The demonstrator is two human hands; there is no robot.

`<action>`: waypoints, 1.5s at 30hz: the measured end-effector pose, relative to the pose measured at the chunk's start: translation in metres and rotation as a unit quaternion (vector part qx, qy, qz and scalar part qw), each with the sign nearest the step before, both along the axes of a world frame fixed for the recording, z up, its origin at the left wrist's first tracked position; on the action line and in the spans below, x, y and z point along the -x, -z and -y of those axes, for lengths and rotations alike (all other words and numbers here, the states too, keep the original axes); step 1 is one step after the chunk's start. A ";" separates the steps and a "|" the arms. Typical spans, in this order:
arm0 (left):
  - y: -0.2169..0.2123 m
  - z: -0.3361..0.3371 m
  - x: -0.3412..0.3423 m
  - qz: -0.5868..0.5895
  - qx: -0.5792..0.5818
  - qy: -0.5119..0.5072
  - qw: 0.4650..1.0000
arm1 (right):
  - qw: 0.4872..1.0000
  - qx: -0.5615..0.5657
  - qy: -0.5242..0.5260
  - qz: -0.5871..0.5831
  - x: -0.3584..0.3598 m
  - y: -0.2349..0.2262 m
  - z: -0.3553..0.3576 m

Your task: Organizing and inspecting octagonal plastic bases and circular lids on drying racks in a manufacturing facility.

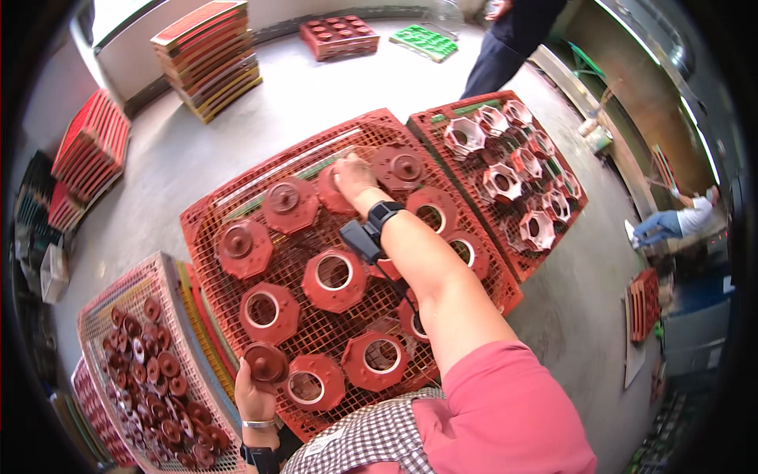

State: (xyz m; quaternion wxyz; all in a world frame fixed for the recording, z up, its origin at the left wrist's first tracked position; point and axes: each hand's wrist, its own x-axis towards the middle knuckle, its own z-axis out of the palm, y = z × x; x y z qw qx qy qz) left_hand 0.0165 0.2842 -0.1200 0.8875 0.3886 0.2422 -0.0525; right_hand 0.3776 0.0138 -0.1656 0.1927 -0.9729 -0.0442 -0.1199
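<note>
Rows of reddish-brown octagonal pieces with round openings, like unfired pots, sit on a red mesh tray in front of me. Three in the far row carry round knobbed lids, such as the lid at the far right. My right hand reaches across to the far row, its fingers closed down over the middle of an octagonal piece; what they pinch is hidden. Near the tray's left front corner, my left hand holds a round brown lid, knob upward.
A pink crate heaped with loose lids stands at the left. To the right, another red tray bears whitish octagonal pieces. Stacked trays stand behind; one person is close by, another farther right.
</note>
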 end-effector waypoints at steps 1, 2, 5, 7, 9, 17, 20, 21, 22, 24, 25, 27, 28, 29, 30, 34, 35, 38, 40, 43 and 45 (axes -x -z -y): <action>0.004 0.002 -0.003 0.002 -0.002 -0.015 1.000 | 1.000 0.001 -0.027 -0.009 0.006 -0.007 0.006; -0.001 0.010 -0.011 0.005 0.003 -0.001 1.000 | 0.999 -0.035 -0.023 -0.001 0.012 -0.015 0.011; -0.011 0.024 -0.027 -0.006 0.024 0.034 0.999 | 0.976 -0.160 -0.146 0.039 0.062 -0.066 -0.003; -0.012 0.043 -0.048 -0.005 0.040 0.062 0.997 | 0.930 -0.136 -0.312 0.139 0.109 -0.082 -0.014; -0.012 0.057 -0.061 0.011 0.066 0.082 0.994 | 0.931 -0.096 -0.342 0.084 0.167 -0.090 -0.036; 0.006 0.116 -0.074 -0.052 0.158 0.102 0.981 | 0.914 -0.256 -0.313 -0.026 0.265 -0.088 -0.016; 0.020 0.104 -0.069 -0.038 0.162 0.189 0.968 | 0.904 -0.365 -0.204 0.090 0.260 -0.107 0.030; 0.014 0.110 -0.066 -0.045 0.151 0.159 0.975 | 0.916 -0.362 -0.148 0.093 0.249 -0.110 0.054; 0.003 0.113 -0.063 -0.051 0.139 0.127 0.981 | 0.920 -0.356 -0.068 0.149 0.236 -0.113 0.086; -0.014 0.122 -0.062 -0.129 0.168 0.072 0.975 | 0.877 -0.418 0.096 0.217 0.212 -0.104 0.167; -0.003 0.122 -0.063 -0.131 0.143 0.085 0.977 | 0.875 -0.403 0.189 0.188 0.213 -0.093 0.224; 0.023 0.131 -0.070 -0.132 0.122 0.146 0.973 | 0.805 -0.454 0.321 0.208 0.249 -0.036 0.357; 0.027 0.134 -0.071 -0.130 0.126 0.162 0.970 | 0.793 -0.395 0.419 0.199 0.275 -0.022 0.391; 0.026 0.109 -0.071 -0.123 0.103 0.112 0.981 | 0.796 -0.472 0.351 0.143 0.260 -0.037 0.348; 0.026 0.096 -0.068 -0.120 0.090 0.077 0.986 | 0.792 -0.529 0.292 0.091 0.264 -0.071 0.307; 0.001 0.108 -0.059 -0.126 0.076 0.065 0.987 | 0.817 -0.569 0.054 -0.071 0.328 -0.094 0.234; 0.000 0.109 -0.059 -0.129 0.073 0.069 0.987 | 0.824 -0.557 0.029 -0.103 0.339 -0.086 0.220; 0.004 0.110 -0.063 -0.127 0.069 0.078 0.986 | 0.830 -0.535 0.021 -0.156 0.356 -0.075 0.197; 0.005 0.107 -0.064 -0.126 0.065 0.078 0.987 | 0.843 -0.506 0.034 -0.180 0.359 -0.071 0.191; 0.008 0.101 -0.061 -0.123 0.060 0.077 0.988 | 0.855 -0.485 0.024 -0.182 0.356 -0.068 0.189; 0.008 0.099 -0.061 -0.121 0.058 0.078 0.988 | 0.861 -0.477 0.017 -0.173 0.354 -0.065 0.189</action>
